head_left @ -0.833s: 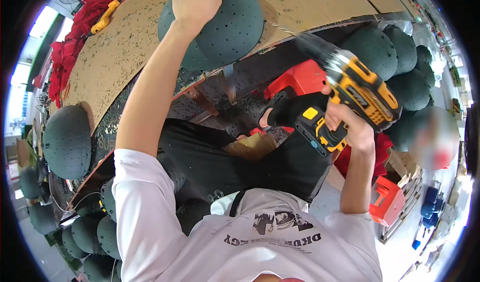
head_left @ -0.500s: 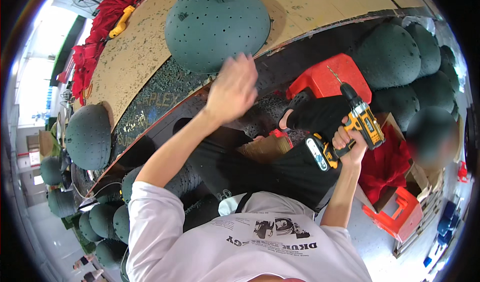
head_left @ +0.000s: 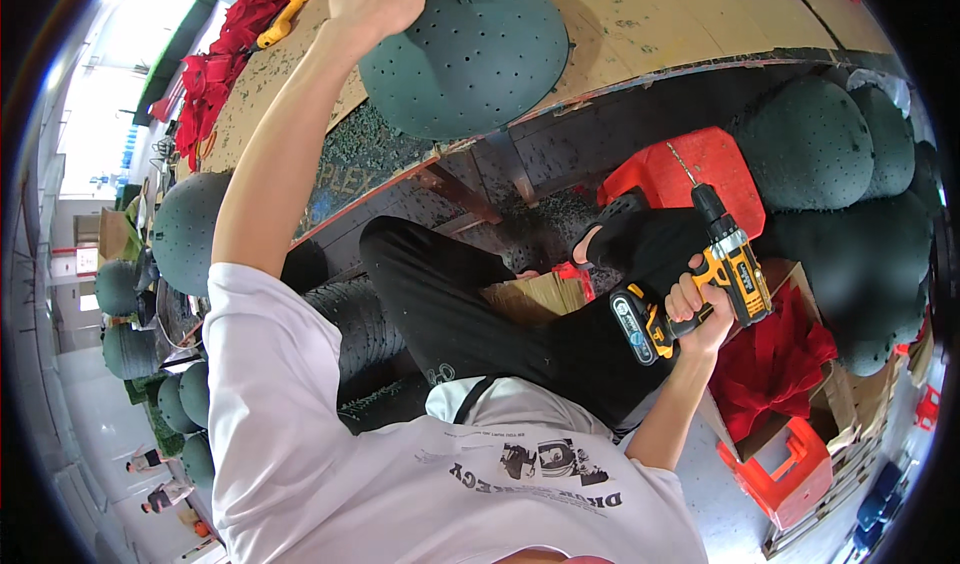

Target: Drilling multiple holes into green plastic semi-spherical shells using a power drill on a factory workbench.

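Note:
A dark green dome-shaped shell (head_left: 475, 59), dotted with small holes, rests on the table near its front edge. My left hand (head_left: 380, 6) reaches to the dome's upper left side, thumb stretched out against it and fingers apart; nothing shows in its grasp. Over my right thigh, my right hand (head_left: 700, 314) is closed round the handle of a yellow and black cordless drill (head_left: 735, 274). Its long drill bit (head_left: 682, 164) points up and to the left, away from the dome.
Green shavings litter the table (head_left: 650, 24). Red cloth (head_left: 205, 89) and a yellow tool (head_left: 285, 19) lie at its far left. More domes (head_left: 810, 144) are stacked at right, beside a red plastic stool (head_left: 690, 174). A cardboard box holds red cloth (head_left: 775, 359); an orange-red stool (head_left: 785, 474) is nearby.
My left hand has moved up and left, from the dome's near edge to its upper left side. The drill stays in my right hand. The view has shifted slightly.

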A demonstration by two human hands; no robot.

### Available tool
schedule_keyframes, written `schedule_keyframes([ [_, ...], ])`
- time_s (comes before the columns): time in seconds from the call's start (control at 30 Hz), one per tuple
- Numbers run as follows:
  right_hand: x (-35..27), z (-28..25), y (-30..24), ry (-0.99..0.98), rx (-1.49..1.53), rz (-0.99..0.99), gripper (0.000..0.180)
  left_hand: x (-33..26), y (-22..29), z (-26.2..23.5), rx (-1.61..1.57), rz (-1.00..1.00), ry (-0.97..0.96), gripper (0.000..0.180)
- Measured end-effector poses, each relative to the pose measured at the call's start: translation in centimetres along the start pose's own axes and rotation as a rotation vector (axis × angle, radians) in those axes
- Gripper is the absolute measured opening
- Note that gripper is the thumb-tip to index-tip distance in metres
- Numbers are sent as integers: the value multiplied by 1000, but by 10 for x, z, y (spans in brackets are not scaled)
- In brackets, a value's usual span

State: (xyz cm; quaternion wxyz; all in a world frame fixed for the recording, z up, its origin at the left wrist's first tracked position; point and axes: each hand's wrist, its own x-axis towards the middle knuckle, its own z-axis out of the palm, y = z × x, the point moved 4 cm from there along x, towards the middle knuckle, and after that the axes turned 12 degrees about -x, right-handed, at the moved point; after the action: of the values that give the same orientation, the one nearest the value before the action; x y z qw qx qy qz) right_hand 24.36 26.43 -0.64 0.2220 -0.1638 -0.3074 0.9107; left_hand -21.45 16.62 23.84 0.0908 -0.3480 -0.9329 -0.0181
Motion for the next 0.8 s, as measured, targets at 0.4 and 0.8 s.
schedule_keyframes([
  [0.4, -5, -5, 4, 1, -11, 31, 38, 9, -18, 0, 24, 166, 110, 54],
  [0.8, -2, 5, 8, -11, -61, 46, 38, 5, -36, -12, -36, 248, 140, 46],
])
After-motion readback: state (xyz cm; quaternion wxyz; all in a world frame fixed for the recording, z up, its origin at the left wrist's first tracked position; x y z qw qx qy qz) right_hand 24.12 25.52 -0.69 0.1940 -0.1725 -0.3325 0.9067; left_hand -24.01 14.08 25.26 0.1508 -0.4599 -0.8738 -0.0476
